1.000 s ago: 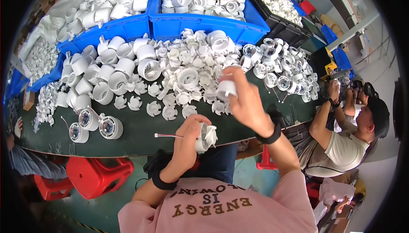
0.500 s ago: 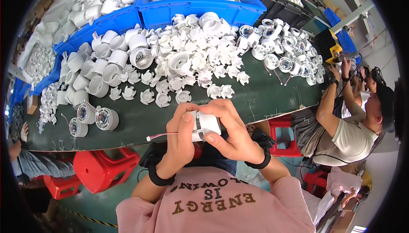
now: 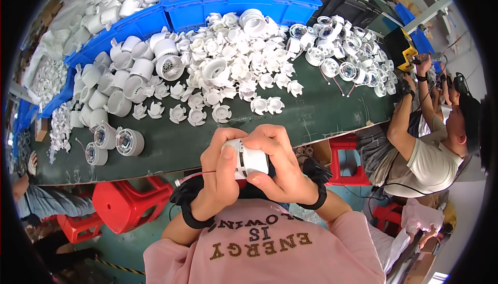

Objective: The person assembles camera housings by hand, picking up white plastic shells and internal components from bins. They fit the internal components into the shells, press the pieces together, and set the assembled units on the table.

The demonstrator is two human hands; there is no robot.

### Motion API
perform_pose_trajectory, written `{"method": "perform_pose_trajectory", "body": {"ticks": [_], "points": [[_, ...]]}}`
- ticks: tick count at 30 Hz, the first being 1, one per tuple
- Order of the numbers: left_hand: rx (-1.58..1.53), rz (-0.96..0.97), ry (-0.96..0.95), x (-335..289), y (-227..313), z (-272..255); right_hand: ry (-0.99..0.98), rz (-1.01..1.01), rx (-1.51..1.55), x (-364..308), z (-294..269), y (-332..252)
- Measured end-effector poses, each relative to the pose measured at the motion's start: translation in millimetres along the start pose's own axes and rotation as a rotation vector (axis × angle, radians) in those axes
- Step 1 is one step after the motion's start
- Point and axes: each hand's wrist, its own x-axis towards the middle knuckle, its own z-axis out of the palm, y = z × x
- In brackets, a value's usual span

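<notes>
Between my two hands, near the table's front edge, is a white round housing (image 3: pixel 254 161) lying on its side, with a dark gap around it. My left hand (image 3: pixel 220 172) grips its left end, the thumb laid along it. My right hand (image 3: pixel 282 169) is curled around the right end, thumb below and fingers over the top. A thin reddish wire (image 3: pixel 194 175) with a small white plug trails out left past my left hand. What lies inside the housing is hidden.
Beyond are heaps of white petal-shaped parts (image 3: pixel 221 113), white cups (image 3: pixel 120 104) and clear-domed units (image 3: pixel 347 71). Three finished-looking round units (image 3: pixel 129 142) stand left on the green table (image 3: pixel 249 128). Blue bins (image 3: pixel 238 10) line the back. Red stools (image 3: pixel 116 209) flank me; a co-worker (image 3: pixel 430 154) is right.
The wire's plug end has dropped lower and slightly left. Both hands keep hold of the housing, turning it slightly. At right, the co-worker's hands have shifted.
</notes>
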Motion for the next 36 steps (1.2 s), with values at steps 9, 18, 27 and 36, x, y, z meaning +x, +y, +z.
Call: {"method": "perform_pose_trajectory", "body": {"ticks": [9, 18, 27, 36], "points": [[0.068, 0.090, -0.034, -9, 7, 1, 0.017, -0.150, 0.049, -1, 13, 4], [0.018, 0.117, -0.061, -17, 13, -4, 0.000, -0.225, 0.099, 1, 8, -14], [0.169, 0.258, -0.005, -19, 14, 3, 0.029, -0.253, 0.165, -6, 24, -7], [-0.252, -0.413, 0.193, 9, -39, -16, 0.035, 0.207, -0.176, 8, 34, 20]]}}
